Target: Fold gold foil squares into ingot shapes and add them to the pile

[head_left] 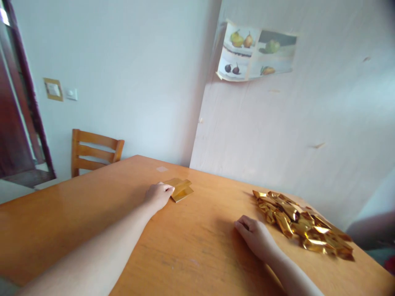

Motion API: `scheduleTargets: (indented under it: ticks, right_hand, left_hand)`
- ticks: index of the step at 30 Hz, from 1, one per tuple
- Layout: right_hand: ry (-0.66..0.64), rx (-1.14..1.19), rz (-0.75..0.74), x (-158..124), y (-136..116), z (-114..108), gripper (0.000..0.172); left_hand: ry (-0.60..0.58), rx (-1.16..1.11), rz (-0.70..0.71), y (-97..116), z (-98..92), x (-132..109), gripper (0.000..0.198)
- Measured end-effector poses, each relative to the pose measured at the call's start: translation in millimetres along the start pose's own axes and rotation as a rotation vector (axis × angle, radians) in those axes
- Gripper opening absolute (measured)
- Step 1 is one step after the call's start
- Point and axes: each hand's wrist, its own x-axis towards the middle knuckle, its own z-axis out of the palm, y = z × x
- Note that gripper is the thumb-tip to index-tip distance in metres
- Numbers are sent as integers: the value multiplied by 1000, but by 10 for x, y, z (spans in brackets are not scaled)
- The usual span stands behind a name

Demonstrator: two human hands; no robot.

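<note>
My left hand (159,195) reaches far across the wooden table, its fingers closed at the left edge of a flat, folded gold paper (182,190). The paper lies low against the tabletop, and its left part is partly covered by the hand. Nearer to me on the right, my right hand (253,235) rests on the table with its fingers curled in; nothing shows in them. Just beyond and right of that hand spreads a loose pile of shiny gold folded paper pieces (291,218), several of them puffed into shape.
The wooden table (197,246) meets the wall at its far side. A wooden chair (97,150) stands past its left far edge. Fruit pictures (257,53) hang on the wall, and a light switch (72,94) sits left. A blurred dark shape shows at far right.
</note>
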Motion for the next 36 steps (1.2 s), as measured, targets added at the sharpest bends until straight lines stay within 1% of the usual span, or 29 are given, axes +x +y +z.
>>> scheduleTargets:
  ticks: [4,7,10,12,16,17,19,21,23,25,27,29,33,34,36]
  right_hand:
    - [-19,-40,-13,-14,-10,-15,33]
    - [-23,-52,-24,-14,-1,-17,35]
    - [-4,-55,-28,-18,5,-18,36]
    - [33,-45,-33,-29,-14,-24,37]
    - [124,-6,-63,-69,-118,-49,40]
    - [139,13,-73,-78,-147,-52,39]
    - [158,68,-89,-92,-194,-43,34]
    - [172,121,-111,-99,-224,-19,33]
    - [204,136,-157,-106,-249,9,46]
    - [243,102,-224,-122,-284,26,62]
    - [258,38,-305,-147,-329,24,68]
    - [252,-24,-390,-175,-370,9,60]
    - [195,-81,-510,-214,-423,-31,25]
    - [166,-81,-533,-219,-435,-41,20]
    - [112,-76,-570,-225,-456,-58,19]
  left_hand:
    - [44,-174,-1,27,-48,1,30]
    - [82,-337,-3,91,-94,-3,35]
    - [95,-531,-31,221,-140,-50,42]
    - [66,-661,-39,339,-172,-111,43]
    - [-86,-860,-48,580,-210,-271,45]
    - [-145,-904,-64,628,-209,-312,44]
    - [-302,-1069,-175,701,-192,-388,36]
    - [-417,-1146,-258,750,-160,-457,31]
    - [-496,-1154,-306,783,-121,-523,29]
    - [-548,-1130,-332,811,-80,-585,29]
    - [-581,-1097,-347,834,-35,-645,28]
    - [-613,-1073,-355,852,9,-699,29]
    - [-678,-1032,-343,869,69,-782,27]
    - [-694,-1013,-325,873,72,-797,26]
    - [-713,-965,-287,886,63,-826,26]
